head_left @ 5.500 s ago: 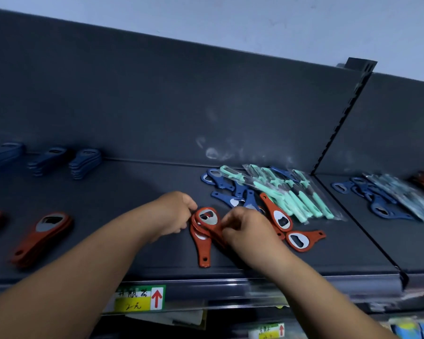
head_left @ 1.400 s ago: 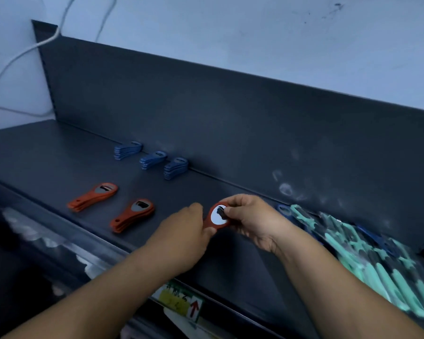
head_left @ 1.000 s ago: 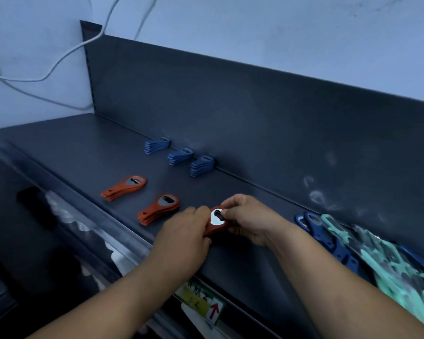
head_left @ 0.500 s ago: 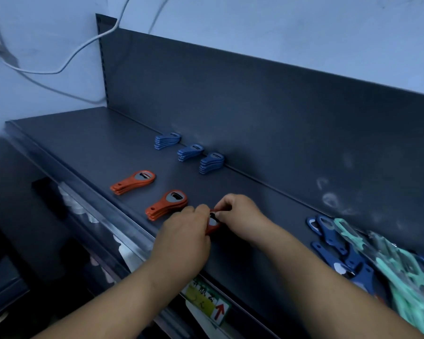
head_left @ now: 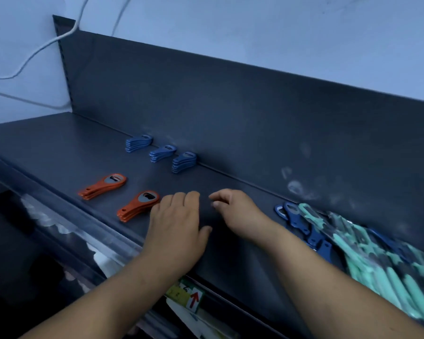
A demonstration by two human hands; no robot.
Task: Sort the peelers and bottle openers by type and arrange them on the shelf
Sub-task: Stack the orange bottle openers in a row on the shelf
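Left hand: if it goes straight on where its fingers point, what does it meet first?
The left hand points toward the back panel. Over bare shelf, it probably meets the rightmost blue opener stack first; depth is unclear, so it may pass beside it.

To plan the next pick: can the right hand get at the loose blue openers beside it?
Probably yes. The right hand holds nothing, and the loose blue openers lie uncovered at its side; the teal peelers overlap only their far edge.

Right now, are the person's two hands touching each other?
Apart. The head view shows a strip of dark shelf between the fingertips of the left hand and the curled fingers of the right hand.
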